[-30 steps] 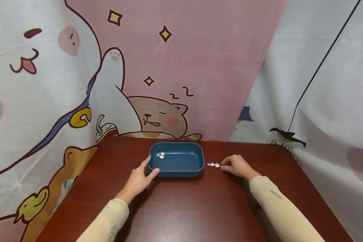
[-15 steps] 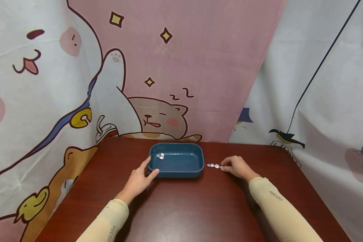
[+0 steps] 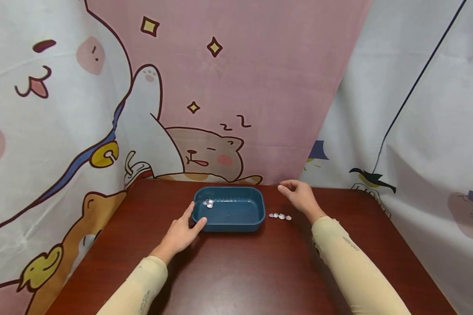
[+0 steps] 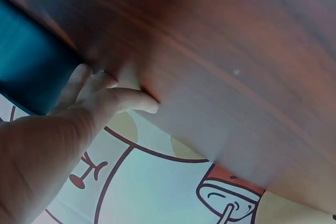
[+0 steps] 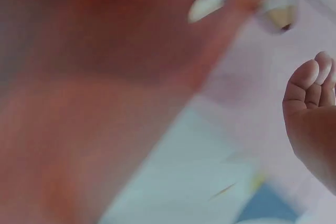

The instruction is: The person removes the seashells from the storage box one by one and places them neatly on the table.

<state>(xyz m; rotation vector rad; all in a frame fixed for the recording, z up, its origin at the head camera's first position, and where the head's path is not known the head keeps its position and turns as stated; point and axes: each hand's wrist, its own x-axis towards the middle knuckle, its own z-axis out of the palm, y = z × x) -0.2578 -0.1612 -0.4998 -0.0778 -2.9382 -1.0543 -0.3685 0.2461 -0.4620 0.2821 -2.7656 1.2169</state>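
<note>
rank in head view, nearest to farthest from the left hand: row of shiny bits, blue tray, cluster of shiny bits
1. Blue tray, touching the left hand
2. Cluster of shiny bits, in the tray's left end
3. Row of shiny bits, right of the tray

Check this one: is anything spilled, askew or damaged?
Nothing stands out. The blue tray sits flat on the table, the left hand at its left end and a cluster of pale pieces inside. The row of pieces to its right looks lined up, not spilled. The pieces are too small to check for damage.
</note>
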